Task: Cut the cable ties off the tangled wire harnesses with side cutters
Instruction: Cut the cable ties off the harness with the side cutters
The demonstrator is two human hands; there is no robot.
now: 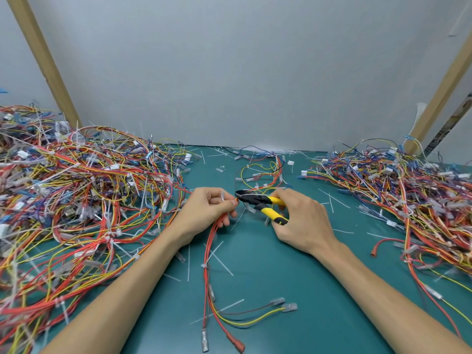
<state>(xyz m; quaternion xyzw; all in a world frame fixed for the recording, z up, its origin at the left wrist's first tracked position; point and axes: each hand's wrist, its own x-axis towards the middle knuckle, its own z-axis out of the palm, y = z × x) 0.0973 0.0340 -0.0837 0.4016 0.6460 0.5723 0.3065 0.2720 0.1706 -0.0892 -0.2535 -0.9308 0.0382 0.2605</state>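
At 6 o'clock a red-and-yellow wire harness (208, 264) trails up the green table (281, 264) to the left hand (209, 208), which pinches it by a white cable tie (223, 196). The right hand (301, 221) grips the side cutters (263, 204), tips just beside the tie. One wire heap (76, 187) lies at 9 o'clock, a second heap (408, 190) at 3.

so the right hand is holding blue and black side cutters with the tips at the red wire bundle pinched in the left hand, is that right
Not quite: the cutters are yellow and black, not blue and black. The head view shows the right hand holding the yellow and black side cutters with the tips at the red wire bundle pinched in the left hand.
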